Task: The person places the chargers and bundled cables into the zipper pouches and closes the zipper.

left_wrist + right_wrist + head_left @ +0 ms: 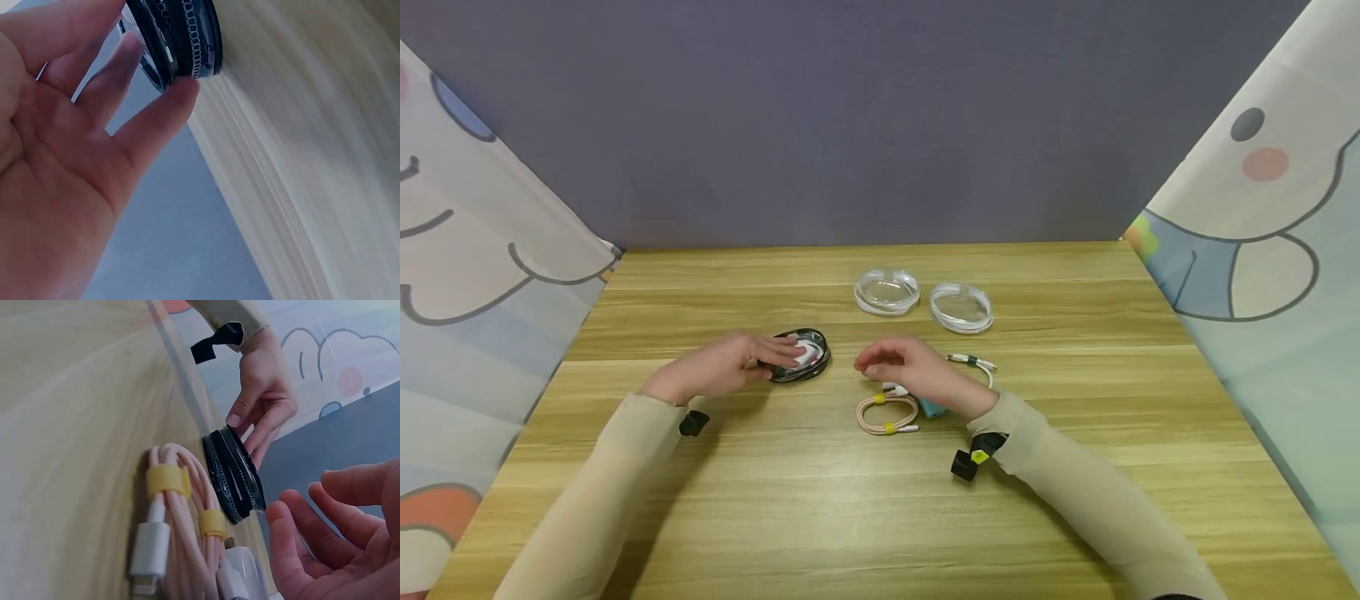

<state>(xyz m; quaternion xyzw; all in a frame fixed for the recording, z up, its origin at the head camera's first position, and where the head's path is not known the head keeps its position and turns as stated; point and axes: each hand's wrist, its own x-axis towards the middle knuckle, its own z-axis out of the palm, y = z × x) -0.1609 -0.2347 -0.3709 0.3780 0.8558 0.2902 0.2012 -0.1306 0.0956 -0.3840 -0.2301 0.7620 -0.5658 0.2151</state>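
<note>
On the wooden table (pixel 805 525), the left hand (pixel 730 364) pinched the round black-rimmed case (pixel 816 354) from its left, while rightward the right hand (pixel 921 369) hung empty, fingers loosely curved.

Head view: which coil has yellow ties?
The pinkish coil, lowest in that view. Its yellow ties set it apart from the two white coils farther back and the black round item under the left hand.

Teal item (pixel 932 408) part-hidden behind R hand (pixel 917 368), head cam, ID unclear
</note>
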